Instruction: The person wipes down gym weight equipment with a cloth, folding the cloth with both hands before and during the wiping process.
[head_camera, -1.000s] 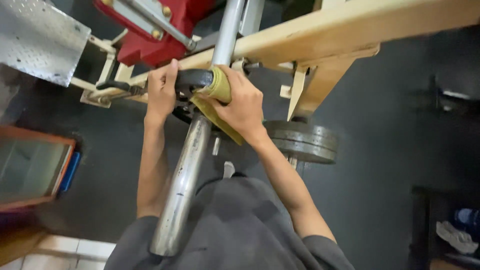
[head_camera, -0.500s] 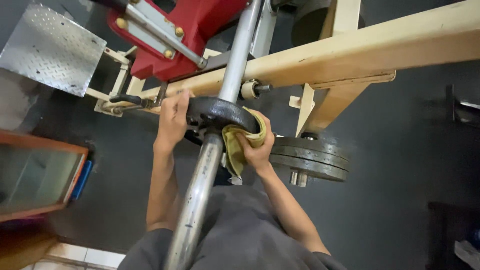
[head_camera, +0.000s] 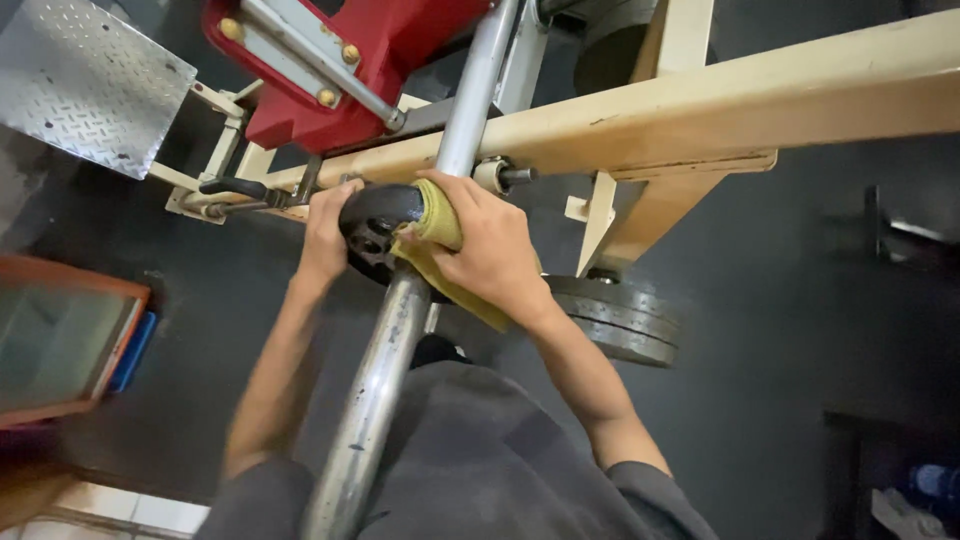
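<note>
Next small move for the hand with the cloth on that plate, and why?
Probably slide the right hand and its yellow cloth leftward along the rim of the black weight plate. The cloth covers only the rim's right part; the stretch toward the left hand, which grips the plate's far edge, is bare.

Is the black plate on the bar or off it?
On. The black plate sits around the steel bar, which runs through its middle; the left hand grips its rim and the right hand presses a yellow cloth against it.

dark grey short-sleeved shirt, sleeves ending above the elbows, forearms bare, no gloves
</note>
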